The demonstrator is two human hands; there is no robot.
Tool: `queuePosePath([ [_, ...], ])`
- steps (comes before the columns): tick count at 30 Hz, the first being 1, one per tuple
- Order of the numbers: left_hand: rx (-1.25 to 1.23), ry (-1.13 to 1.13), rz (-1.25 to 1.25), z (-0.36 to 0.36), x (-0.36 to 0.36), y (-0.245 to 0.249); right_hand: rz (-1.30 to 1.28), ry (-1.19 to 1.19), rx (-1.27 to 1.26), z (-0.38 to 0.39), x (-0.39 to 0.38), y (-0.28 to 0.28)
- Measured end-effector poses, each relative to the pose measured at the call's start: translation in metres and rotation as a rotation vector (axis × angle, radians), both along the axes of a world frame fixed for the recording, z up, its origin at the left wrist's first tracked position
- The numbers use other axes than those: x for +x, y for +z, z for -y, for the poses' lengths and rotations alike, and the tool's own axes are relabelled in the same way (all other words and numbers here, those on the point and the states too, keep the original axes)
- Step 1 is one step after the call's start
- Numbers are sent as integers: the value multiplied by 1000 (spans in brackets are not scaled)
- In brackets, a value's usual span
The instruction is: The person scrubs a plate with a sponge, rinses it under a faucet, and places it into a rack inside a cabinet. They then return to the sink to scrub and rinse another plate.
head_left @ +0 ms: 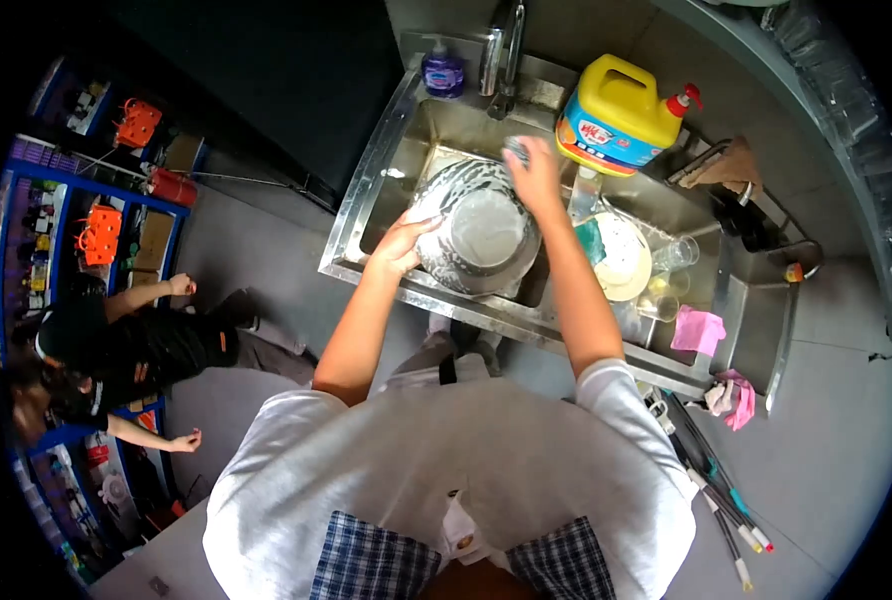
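Observation:
A metal bowl (481, 235) streaked with white suds is tilted over the left sink basin (406, 150), its round base facing up. My left hand (406, 243) grips the bowl's left edge, thumb on the soapy outside and the other fingers hidden beneath. At the bowl's upper right, my right hand (536, 175) is closed on a small grey scrubber (516, 148), which shows at the fingertips.
A faucet (506, 60), purple soap bottle (443, 72) and yellow detergent jug (616, 115) stand behind. The right basin holds plates (623, 262), glasses (678, 255) and a pink cloth (698, 330). Poles (721, 490) lie lower right; another person (156, 340) is left, near shelves.

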State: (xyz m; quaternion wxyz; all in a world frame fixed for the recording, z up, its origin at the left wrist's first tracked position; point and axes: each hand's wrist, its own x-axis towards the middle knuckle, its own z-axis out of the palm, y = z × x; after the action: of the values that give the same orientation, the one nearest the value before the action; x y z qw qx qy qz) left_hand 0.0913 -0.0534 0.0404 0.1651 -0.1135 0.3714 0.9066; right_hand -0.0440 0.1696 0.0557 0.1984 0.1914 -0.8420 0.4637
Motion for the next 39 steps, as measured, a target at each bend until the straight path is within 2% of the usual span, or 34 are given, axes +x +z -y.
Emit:
queuePosePath([
  [3, 2, 125, 32, 13, -1, -21, -116, 184, 293, 25, 20, 22],
  [6, 78, 239, 63, 30, -5, -22, 1, -189, 258, 13, 29, -22],
  [8, 110, 272, 96, 35, -11, -28, 19, -139, 351, 36, 55, -12],
  [11, 232, 294, 162, 39, -24, -55, -96, 72, 350, 72, 100, 0],
  [13, 264, 279, 183, 35, -27, -52, -202, 221, 346, 81, 112, 3],
  [16, 174, 273, 178, 35, -29, -42, 22, -50, 389, 46, 66, -15],
  [18, 154, 239, 189, 33, -26, -36, -23, -235, 364, 46, 22, -13],
  [19, 163, 197, 146, 31, -30, -38, -102, -245, 386, 61, 16, -6],
  [20, 152, 201, 141, 28, -37, -42, -50, -164, 414, 77, 22, -1],
  [22, 119, 205, 135, 26, -49, -62, -104, 227, 618, 103, 66, 23],
  [25, 86, 217, 210, 25, -44, -55, -142, 325, 617, 76, 85, -4],
  [26, 82, 232, 229, 23, -43, -47, 93, 135, 518, 63, 72, -1],
  [27, 7, 294, 241, 22, -40, -37, 182, -213, 437, 57, 48, -30],
  [28, 35, 241, 376, 28, -37, -36, 315, -325, 295, 50, 24, -33],
  [30, 72, 182, 237, 34, -40, -53, -1, -277, 439, 62, 11, -48],
  [32, 15, 188, 232, 47, -46, -62, -5, -23, 530, 70, 35, -20],
  [33, 4, 161, 258, 53, -39, -56, 12, 23, 442, 62, 42, -21],
  [36, 8, 40, 202, 54, -32, -59, 601, -399, 98, 23, -5, -111],
  [37, 7, 21, 127, 51, -30, -55, 552, -471, 73, 16, -3, -105],
  [38, -47, 34, 157, 52, -29, -55, 589, -472, 102, 10, 7, -100],
  [39, -101, 46, 164, 51, -28, -49, 501, -486, 108, 4, 16, -106],
])
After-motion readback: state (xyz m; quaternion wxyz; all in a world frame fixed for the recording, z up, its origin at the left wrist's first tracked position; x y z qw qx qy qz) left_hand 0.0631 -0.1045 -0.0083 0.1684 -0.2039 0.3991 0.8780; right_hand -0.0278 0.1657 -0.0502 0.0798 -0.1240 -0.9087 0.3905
